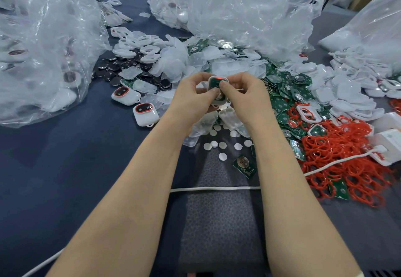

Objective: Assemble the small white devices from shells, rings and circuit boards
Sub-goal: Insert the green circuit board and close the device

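Both hands held one white device.
My left hand [195, 94] and right hand [243, 94] gripped the white device [217, 82] between them, thumbs pressed on its face. A green board seemed to sit inside it, mostly hidden by my thumbs. Two finished devices [125, 95] lay left of my left hand, and red rings [338, 146] lay right of my right hand.

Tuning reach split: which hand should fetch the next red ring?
Right hand, likely: the red rings lie on its side; the left hand would have to cross. Both now grip the device.
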Motion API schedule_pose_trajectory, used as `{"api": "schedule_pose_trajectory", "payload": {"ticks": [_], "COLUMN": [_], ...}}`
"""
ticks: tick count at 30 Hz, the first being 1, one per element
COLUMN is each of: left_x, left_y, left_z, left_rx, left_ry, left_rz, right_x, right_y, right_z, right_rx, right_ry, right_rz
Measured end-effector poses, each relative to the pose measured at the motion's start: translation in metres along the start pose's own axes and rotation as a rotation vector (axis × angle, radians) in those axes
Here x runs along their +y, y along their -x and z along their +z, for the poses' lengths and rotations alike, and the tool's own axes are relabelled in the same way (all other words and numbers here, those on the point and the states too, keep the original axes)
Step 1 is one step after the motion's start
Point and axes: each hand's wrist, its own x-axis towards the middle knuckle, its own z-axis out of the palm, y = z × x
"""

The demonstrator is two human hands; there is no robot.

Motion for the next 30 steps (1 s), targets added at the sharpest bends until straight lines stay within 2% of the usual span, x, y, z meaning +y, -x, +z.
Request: {"api": "schedule_pose_trajectory", "payload": {"ticks": [5, 14, 17, 19, 20, 23, 25, 28, 30], "left_x": [-0.001, -0.002, -0.003, -0.002, -0.001, 0.0, 0.001, 0.001, 0.001], "left_y": [0.001, 0.0, -0.002, -0.002, -0.003, -0.004, -0.006, -0.006, -0.006], "left_z": [0.003, 0.002, 0.001, -0.001, -0.002, -0.004, -0.004, -0.004, -0.004], "left_rx": [0.025, -0.013, 0.022, 0.075, 0.103, 0.143, 0.154, 0.156, 0.148], "left_ry": [0.004, -0.005, 0.03, 0.091, 0.125, 0.177, 0.201, 0.235, 0.249], "left_rz": [0.021, 0.025, -0.008, -0.022, -0.027, -0.06, -0.094, -0.132, -0.139], "right_x": [-0.002, -0.004, -0.007, -0.009, -0.01, -0.015, -0.018, -0.018, -0.014], "right_y": [0.001, 0.002, 0.002, 0.003, 0.005, 0.011, 0.014, 0.014, 0.01], "right_z": [0.004, -0.001, -0.014, -0.027, -0.033, -0.036, -0.031, -0.032, -0.036], "right_rx": [0.022, 0.006, 0.04, 0.043, -0.023, -0.395, -0.506, -0.429, -0.278], "right_ry": [0.017, -0.007, 0.067, 0.22, 0.309, 0.643, 0.794, 0.753, 0.653], "right_rz": [-0.028, 0.033, 0.041, 0.022, 0.023, 0.098, 0.116, 0.04, 0.013]}}
